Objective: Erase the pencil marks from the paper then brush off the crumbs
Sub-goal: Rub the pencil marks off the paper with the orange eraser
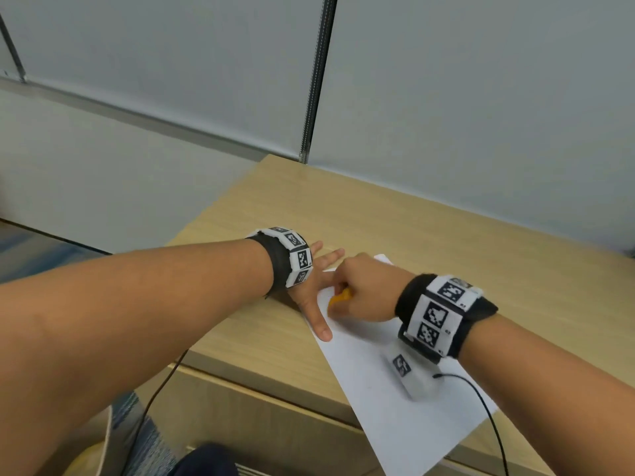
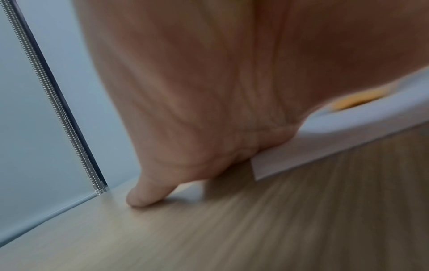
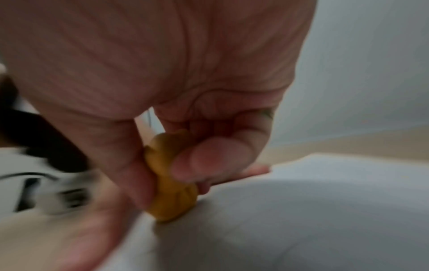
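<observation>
A white sheet of paper lies slanted on the wooden desk, its near corner hanging past the front edge. My left hand lies flat with fingers spread, pressing the paper's left edge down. My right hand pinches a yellow-orange eraser between thumb and fingers. In the right wrist view the eraser touches the paper by its lower end. It shows as an orange blur in the left wrist view. No pencil marks or crumbs can be made out.
Grey partition panels with a metal joint strip stand along the desk's far edge. A black cable runs over the paper from my right wrist unit. Another cable hangs off the desk's left side over carpeted floor.
</observation>
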{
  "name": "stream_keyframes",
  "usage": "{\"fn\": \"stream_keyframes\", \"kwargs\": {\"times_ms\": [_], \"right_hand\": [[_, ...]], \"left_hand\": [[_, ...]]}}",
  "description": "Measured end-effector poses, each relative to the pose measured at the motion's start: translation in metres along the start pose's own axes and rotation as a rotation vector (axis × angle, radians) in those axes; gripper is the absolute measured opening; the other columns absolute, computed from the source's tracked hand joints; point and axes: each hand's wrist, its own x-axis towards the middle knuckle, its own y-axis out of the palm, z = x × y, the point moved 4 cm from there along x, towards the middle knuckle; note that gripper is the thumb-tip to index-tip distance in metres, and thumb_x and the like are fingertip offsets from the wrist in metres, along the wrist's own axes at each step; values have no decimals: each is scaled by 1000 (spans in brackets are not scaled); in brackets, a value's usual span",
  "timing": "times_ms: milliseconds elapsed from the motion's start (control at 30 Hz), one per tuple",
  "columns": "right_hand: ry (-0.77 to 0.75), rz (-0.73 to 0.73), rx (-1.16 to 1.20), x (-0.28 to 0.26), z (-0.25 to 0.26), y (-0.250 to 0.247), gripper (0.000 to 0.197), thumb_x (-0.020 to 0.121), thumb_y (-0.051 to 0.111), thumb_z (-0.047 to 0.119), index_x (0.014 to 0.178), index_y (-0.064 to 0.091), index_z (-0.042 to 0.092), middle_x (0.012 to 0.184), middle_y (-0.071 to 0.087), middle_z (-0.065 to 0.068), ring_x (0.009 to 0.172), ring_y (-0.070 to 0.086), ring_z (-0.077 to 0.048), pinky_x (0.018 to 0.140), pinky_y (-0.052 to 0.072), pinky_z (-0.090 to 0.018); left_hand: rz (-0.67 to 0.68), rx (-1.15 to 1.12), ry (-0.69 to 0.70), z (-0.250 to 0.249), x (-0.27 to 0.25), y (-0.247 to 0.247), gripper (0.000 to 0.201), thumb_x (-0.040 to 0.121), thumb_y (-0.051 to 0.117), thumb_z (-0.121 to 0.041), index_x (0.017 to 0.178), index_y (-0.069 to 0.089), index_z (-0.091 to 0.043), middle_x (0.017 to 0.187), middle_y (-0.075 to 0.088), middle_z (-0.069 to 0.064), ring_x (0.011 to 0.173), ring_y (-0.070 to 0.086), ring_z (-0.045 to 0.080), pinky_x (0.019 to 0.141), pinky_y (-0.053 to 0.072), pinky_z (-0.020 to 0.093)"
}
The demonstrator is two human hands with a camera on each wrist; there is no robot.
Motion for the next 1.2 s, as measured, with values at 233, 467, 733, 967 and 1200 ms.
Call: {"fn": "stream_keyframes", "kwargs": {"times_ms": [233,467,733,967,1200], "right_hand": [[157,-108,47,8,-32,-17,28,86,68,34,80,71,7,74,70,-9,68,67,-27,63,55,-37],[95,41,64,-2,-19,-14,25,87,74,36,83,74,11,71,74,-7,57,68,-17,61,60,-35],[-1,71,20,-15,13,5,27,85,74,41,84,75,14,77,71,-1,71,65,-16,63,52,-30],[226,-76,89,8,-33,-19,27,85,71,34,83,72,7,69,72,-8,58,70,-25,57,59,-32],[380,-96,-61,-27,-51,-15,23,96,59,36,91,57,14,90,62,-4,78,61,-26,69,52,-32]], "left_hand": [[-1,-10,7,-3,-3,-3,136,14,41,-109,110,-47,-70,157,-42,-4,144,-36,40,115,-6,69],[-15,-10,-3,-2,-6,-3,136,34,54,-104,127,-39,-69,157,-42,-5,144,-35,40,115,-5,71],[21,8,-14,-3,-8,-4,141,34,53,-103,149,-14,-58,156,-45,-5,143,-37,40,117,-2,70],[-8,-47,-9,-3,-6,-2,130,10,41,-108,97,-49,-74,158,-40,-4,144,-36,40,115,-6,69],[-14,-44,-25,-4,-12,-6,141,41,62,-96,142,-29,-60,159,-38,-8,146,-33,40,114,-5,72]]}}
